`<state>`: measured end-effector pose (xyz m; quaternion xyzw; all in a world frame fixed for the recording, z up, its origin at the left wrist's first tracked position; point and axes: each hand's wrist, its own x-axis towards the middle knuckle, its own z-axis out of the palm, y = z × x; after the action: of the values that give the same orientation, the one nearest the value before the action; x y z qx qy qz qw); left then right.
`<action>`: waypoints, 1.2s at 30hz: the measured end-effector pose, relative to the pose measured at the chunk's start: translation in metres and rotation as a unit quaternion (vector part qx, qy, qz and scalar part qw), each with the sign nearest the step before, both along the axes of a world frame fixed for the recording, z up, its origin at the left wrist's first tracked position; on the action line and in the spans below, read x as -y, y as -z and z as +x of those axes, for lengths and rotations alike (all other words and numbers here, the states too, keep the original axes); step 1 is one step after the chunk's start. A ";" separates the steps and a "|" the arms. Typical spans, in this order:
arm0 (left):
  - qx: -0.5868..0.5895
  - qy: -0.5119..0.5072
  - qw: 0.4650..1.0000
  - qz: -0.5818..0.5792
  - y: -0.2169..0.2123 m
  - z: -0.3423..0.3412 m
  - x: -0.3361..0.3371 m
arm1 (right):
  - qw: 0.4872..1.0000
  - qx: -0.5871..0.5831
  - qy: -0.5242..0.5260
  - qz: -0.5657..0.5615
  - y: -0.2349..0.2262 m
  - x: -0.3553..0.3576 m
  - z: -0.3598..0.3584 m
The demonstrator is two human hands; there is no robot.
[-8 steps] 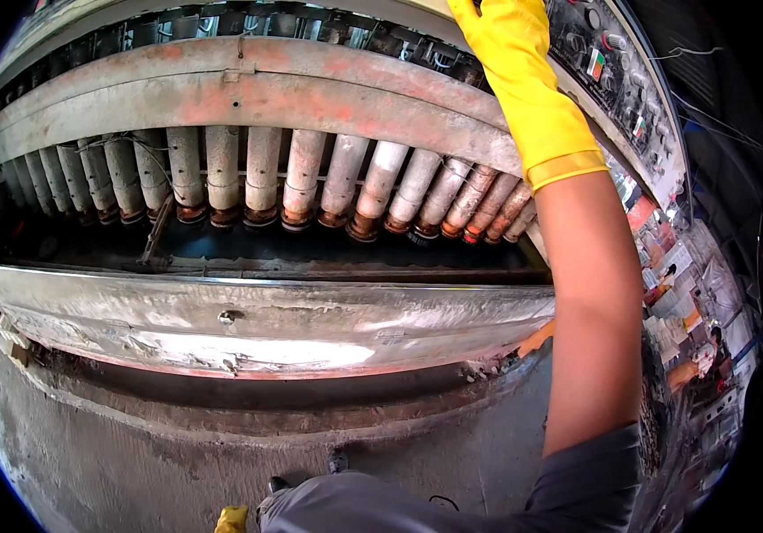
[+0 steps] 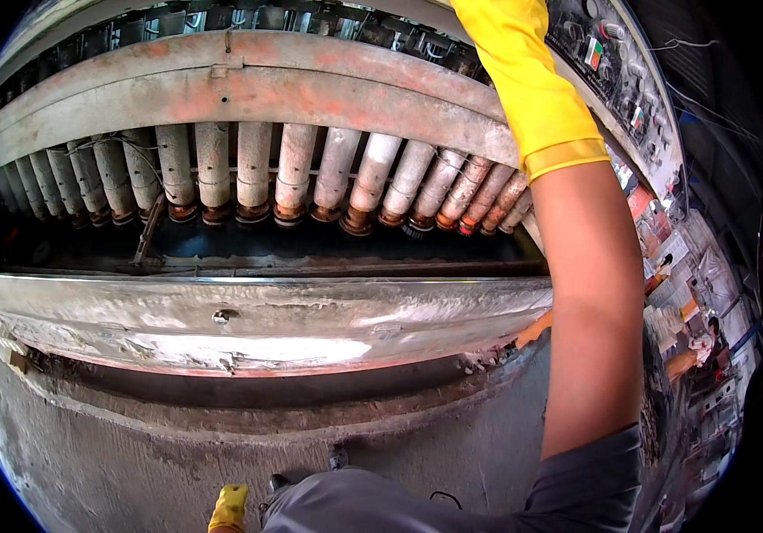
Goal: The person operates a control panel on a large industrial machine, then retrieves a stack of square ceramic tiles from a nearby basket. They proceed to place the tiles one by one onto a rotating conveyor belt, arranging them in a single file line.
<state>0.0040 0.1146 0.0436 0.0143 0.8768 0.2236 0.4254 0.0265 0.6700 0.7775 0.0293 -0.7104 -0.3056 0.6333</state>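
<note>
My right arm rises along the right side, and my right hand [image 2: 510,44], in a yellow rubber glove, reaches up past the top edge of the picture. Its fingers are cut off there, so what they touch is out of sight. Beside that glove runs a panel with knobs and buttons [image 2: 596,49]. Low down by my leg hangs my left hand [image 2: 229,508], also in a yellow glove. Nothing shows in it, but its fingers cannot be made out. Ahead of me is a machine with a row of grey, rust-ended cylinders [image 2: 294,173] under a worn, paint-stained beam [image 2: 310,93].
A long metal trough [image 2: 177,311] with a stained front wall runs below the cylinders. A thin rusty bar [image 2: 148,233] leans inside it. Papers and clutter [image 2: 697,293] lie at the right. Concrete floor [image 2: 124,453] lies between me and the machine.
My right hand has moved slightly up, taking its fingers out of the picture. My left hand has come further into view at the bottom. The machine sits slightly higher and further left in the picture.
</note>
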 end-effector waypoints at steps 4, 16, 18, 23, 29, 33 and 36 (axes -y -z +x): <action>0.006 -0.004 1.000 0.021 -0.010 -0.004 -0.007 | 0.999 0.000 0.043 -0.010 0.003 -0.001 -0.008; 0.032 0.084 0.995 -0.042 0.013 -0.010 0.035 | 0.998 -0.050 0.030 0.015 0.008 -0.003 -0.015; 0.032 0.104 0.994 -0.029 0.015 -0.009 0.033 | 0.998 -0.045 0.023 0.028 0.008 -0.002 -0.014; 0.029 0.024 0.999 -0.029 -0.030 0.002 0.013 | 0.995 -0.060 0.050 0.063 0.008 -0.004 -0.016; 0.037 0.012 0.999 -0.033 -0.007 0.005 0.014 | 0.994 -0.071 0.034 0.081 0.009 -0.007 -0.020; 0.030 0.027 0.999 -0.034 0.002 0.006 0.014 | 0.994 -0.070 0.009 0.079 0.011 -0.006 -0.020; 0.035 0.015 0.998 -0.043 -0.001 0.007 0.010 | 0.997 -0.054 0.021 0.052 0.015 -0.001 -0.016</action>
<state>0.0107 0.1043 0.0450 0.0013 0.8701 0.1798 0.4589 0.0103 0.6714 0.7620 0.0301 -0.6587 -0.3565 0.6619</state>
